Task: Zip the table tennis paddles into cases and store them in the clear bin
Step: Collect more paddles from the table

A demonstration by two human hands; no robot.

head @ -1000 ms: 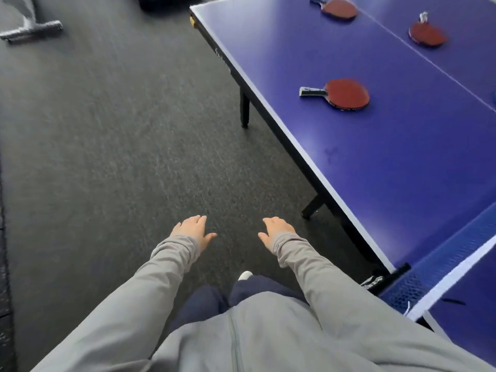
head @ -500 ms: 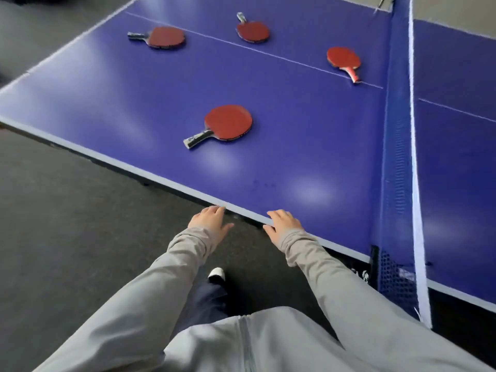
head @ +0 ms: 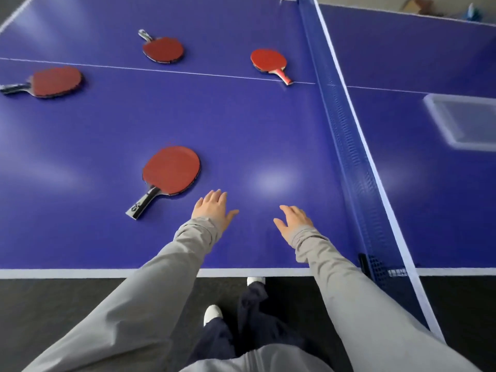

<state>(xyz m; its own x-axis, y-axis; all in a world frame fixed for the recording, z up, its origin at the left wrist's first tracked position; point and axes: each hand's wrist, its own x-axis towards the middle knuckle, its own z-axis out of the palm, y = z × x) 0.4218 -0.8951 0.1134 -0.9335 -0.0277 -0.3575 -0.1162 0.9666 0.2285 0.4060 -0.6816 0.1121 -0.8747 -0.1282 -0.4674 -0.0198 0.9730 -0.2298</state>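
Observation:
Several red paddles lie on the blue table. The nearest paddle has a black handle pointing toward me. A second paddle rests at the far left, a third paddle at the back, and a red-handled paddle near the net. The clear bin stands beyond the net at the right. My left hand hovers open just right of the nearest paddle's handle. My right hand is open over bare table. No cases are in view.
The blue net with its white top band crosses the table from the back to the near edge, between my hands and the bin. Dark carpet floor lies below the table's near edge. Cardboard boxes sit beyond the far side.
I have stepped up to the table and the view swung right. Both hands moved from its near edge out over the surface. The clear bin has come into view.

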